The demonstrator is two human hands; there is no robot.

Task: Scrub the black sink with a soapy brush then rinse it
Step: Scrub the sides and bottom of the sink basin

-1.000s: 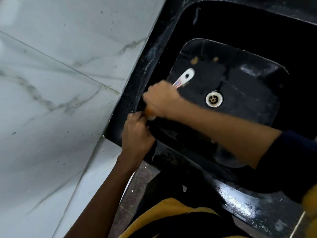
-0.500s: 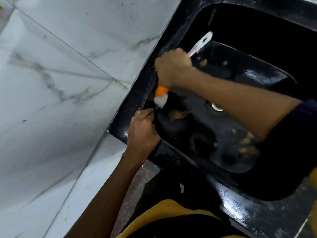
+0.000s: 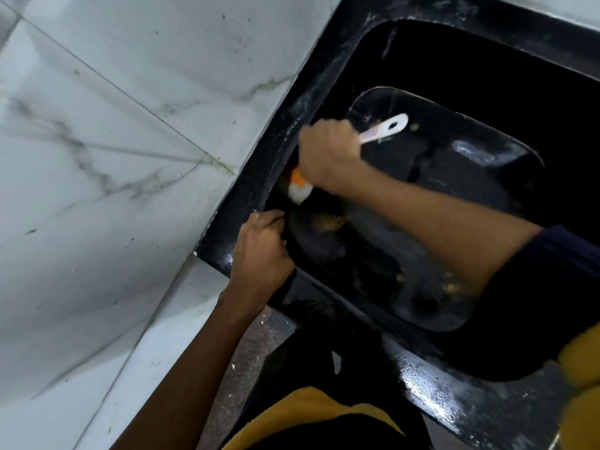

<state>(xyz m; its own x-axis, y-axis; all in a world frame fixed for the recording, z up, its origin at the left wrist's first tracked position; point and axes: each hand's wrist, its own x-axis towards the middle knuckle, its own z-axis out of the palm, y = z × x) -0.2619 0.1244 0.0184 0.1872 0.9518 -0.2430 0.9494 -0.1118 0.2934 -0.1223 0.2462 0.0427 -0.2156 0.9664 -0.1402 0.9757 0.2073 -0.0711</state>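
Note:
The black sink (image 3: 431, 368) fills the right half of the view, wet and glossy, with brownish smears on its floor. My right hand (image 3: 328, 154) is closed around a brush (image 3: 386, 129) with a white handle that sticks out to the upper right. Its orange-and-white bristle head (image 3: 298, 190) presses against the sink's left inner wall. My left hand (image 3: 259, 254) grips the sink's near-left rim, fingers curled over the edge. My right forearm hides the drain.
A white marble-patterned tiled wall (image 3: 113, 157) runs along the sink's left side. Speckled floor (image 3: 240, 358) shows below the sink's corner. My yellow and black clothing (image 3: 308, 417) sits at the bottom edge.
The right hand with the brush went up the left wall half a second ago and has now come back down a little, the bristle head still low against the wall. My left hand stays on the rim.

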